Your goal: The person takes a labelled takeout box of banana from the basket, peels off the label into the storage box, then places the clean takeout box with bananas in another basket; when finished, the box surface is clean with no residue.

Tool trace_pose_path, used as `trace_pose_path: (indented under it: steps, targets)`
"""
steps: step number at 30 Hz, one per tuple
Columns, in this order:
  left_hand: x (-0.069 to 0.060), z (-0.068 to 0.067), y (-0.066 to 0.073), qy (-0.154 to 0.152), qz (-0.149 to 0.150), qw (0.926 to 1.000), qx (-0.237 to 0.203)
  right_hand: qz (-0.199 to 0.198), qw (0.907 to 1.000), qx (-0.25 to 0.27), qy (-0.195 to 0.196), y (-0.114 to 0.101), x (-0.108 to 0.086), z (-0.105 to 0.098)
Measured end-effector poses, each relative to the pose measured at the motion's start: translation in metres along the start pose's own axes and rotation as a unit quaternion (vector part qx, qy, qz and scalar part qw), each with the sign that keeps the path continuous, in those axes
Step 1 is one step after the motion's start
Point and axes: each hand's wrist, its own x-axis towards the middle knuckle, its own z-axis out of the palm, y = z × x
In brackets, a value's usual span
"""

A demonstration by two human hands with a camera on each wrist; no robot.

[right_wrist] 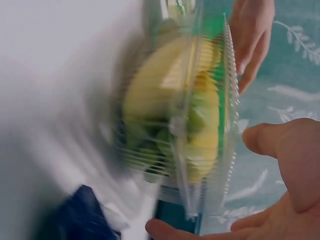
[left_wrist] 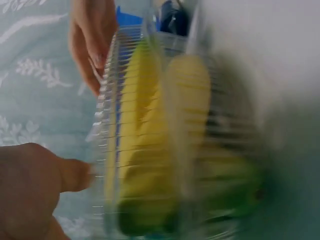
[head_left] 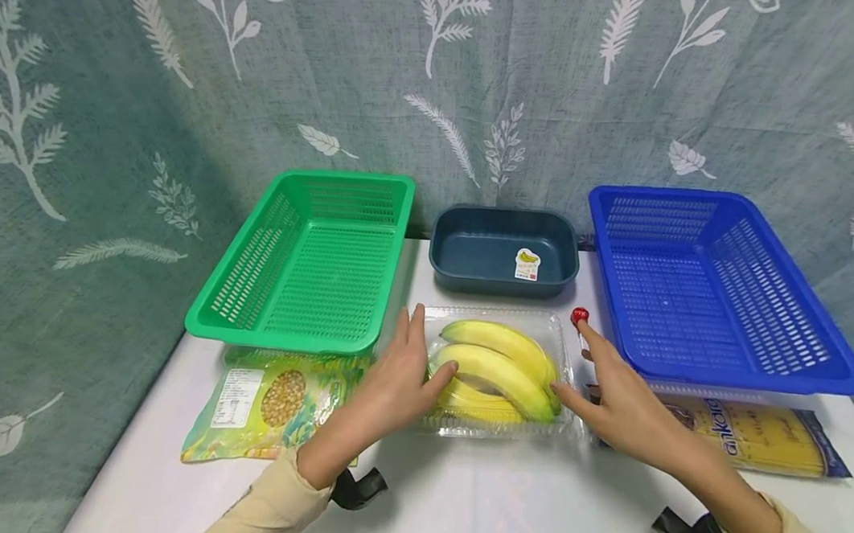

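Note:
A clear plastic clamshell box (head_left: 497, 314) with bananas (head_left: 497, 367) inside lies between my two hands, its lid down over them. My left hand (head_left: 399, 382) is at the box's left side, fingers extended and thumb toward the lid; in the left wrist view the thumb (left_wrist: 75, 175) is close to the box's edge, and contact is unclear. My right hand (head_left: 626, 402) is at the right side with fingers spread; in the right wrist view its thumb (right_wrist: 260, 140) stands apart from the lid. A red lollipop (head_left: 580, 315) lies by the right fingertips, its stick partly hidden.
Behind the box stands a dark blue tray (head_left: 502, 286) with a banana sticker (head_left: 527, 265) inside. A green basket (head_left: 289, 340) is at left, a blue basket (head_left: 740, 379) at right. A green bag of grains (head_left: 274, 411) and a pack of pasta (head_left: 766, 437) lie in front of them.

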Motion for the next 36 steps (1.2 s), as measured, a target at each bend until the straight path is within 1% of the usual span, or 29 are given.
trace_pose_path:
  steps: [3, 6, 7, 9, 11, 13, 18, 21, 24, 26, 28, 30, 33, 36]
  targets:
    - [0.003, 0.006, -0.007, 0.010, -0.013, 0.9990, -0.041, 0.008, 0.9997, 0.023, -0.005, 0.001, -0.005, 0.005]
    - [0.008, 0.011, -0.015, 0.024, -0.024, 0.9951, -0.093, 0.022, 0.9985, 0.047, -0.017, 0.001, -0.008, 0.010]
    - [0.010, 0.012, -0.017, 0.029, -0.027, 0.9935, -0.107, 0.033, 0.9966, 0.070, -0.028, 0.001, -0.008, 0.011]
    - [0.014, 0.013, -0.020, 0.036, -0.038, 0.9900, -0.131, 0.064, 0.9900, 0.116, -0.049, -0.001, -0.009, 0.015]
    - [0.018, 0.012, -0.020, 0.044, -0.042, 0.9879, -0.143, 0.089, 0.9839, 0.143, -0.059, -0.002, -0.009, 0.016]
    - [0.021, 0.012, -0.020, 0.050, -0.042, 0.9867, -0.149, 0.107, 0.9792, 0.161, -0.062, -0.004, -0.010, 0.017]
    - [0.025, 0.012, -0.021, 0.052, -0.029, 0.9877, -0.144, 0.105, 0.9853, 0.127, -0.046, -0.005, -0.011, 0.015]
    - [0.027, 0.011, -0.020, 0.059, -0.019, 0.9879, -0.142, 0.103, 0.9873, 0.115, -0.038, -0.006, -0.012, 0.011]
    - [0.027, 0.009, -0.017, 0.065, -0.015, 0.9864, -0.150, 0.100, 0.9879, 0.113, -0.035, -0.008, -0.015, 0.005]
    - [0.026, 0.007, -0.014, 0.062, -0.016, 0.9849, -0.161, 0.098, 0.9888, 0.109, -0.031, -0.010, -0.019, 0.000]
    - [0.025, 0.004, -0.010, 0.052, -0.024, 0.9828, -0.176, 0.095, 0.9895, 0.105, -0.030, -0.012, -0.022, -0.005]
    - [0.024, 0.002, -0.006, 0.046, -0.027, 0.9797, -0.193, 0.087, 0.9909, 0.100, -0.027, -0.014, -0.026, -0.011]
    - [0.022, -0.003, -0.001, 0.055, -0.026, 0.9755, -0.211, 0.077, 0.9922, 0.095, -0.021, -0.017, -0.029, -0.021]
    - [0.019, -0.009, 0.005, 0.078, -0.012, 0.9715, -0.224, 0.069, 0.9934, 0.090, -0.015, -0.019, -0.030, -0.029]
